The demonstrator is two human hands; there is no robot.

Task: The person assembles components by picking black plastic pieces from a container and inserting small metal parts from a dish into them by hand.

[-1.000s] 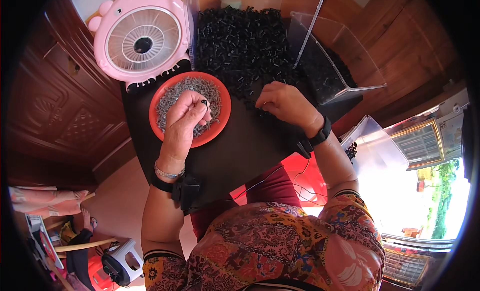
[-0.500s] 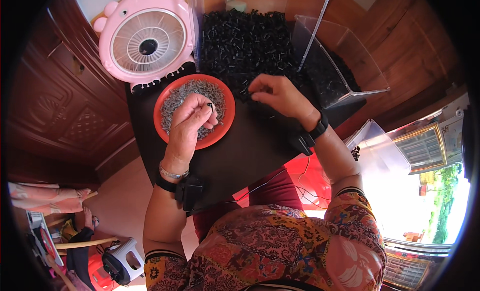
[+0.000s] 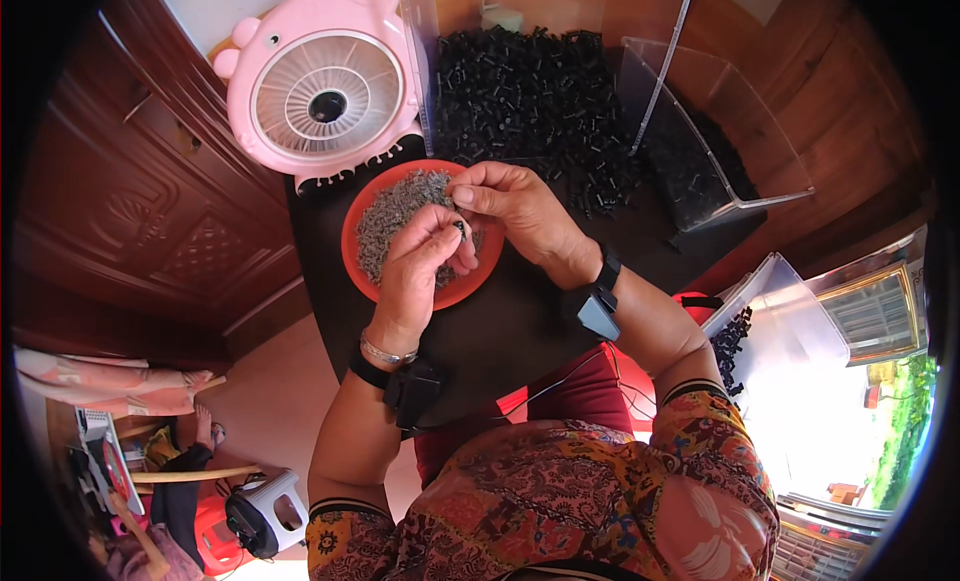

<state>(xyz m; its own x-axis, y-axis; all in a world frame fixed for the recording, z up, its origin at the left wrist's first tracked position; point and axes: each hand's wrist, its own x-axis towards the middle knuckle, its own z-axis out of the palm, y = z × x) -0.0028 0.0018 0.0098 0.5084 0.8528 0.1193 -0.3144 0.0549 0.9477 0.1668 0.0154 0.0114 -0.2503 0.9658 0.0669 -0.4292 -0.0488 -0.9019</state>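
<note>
My left hand (image 3: 423, 258) is closed over the orange-red bowl (image 3: 352, 243), pinching a small black plastic part (image 3: 459, 228) between thumb and forefinger. The bowl is filled with many small grey pieces (image 3: 392, 221). Close beside the left fingers, my right hand (image 3: 515, 213) has its thumb and forefinger pressed together above the bowl's right rim. Whatever lies between those fingertips is too small to make out. Behind both hands, a large heap of short black tubular parts (image 3: 535, 111) covers the back of the dark table (image 3: 490, 356).
A pink animal-shaped fan (image 3: 325, 91) stands at the back left. Clear plastic bins (image 3: 745, 203) with black parts sit at the back right. Another clear bin (image 3: 775, 311) holds black parts below, right of the table. A person's foot (image 3: 206, 429) shows at lower left.
My right hand has moved left from the edge of the black heap to beside my left hand. The left hand keeps its pinch on the black part. The whole view has shifted slightly.
</note>
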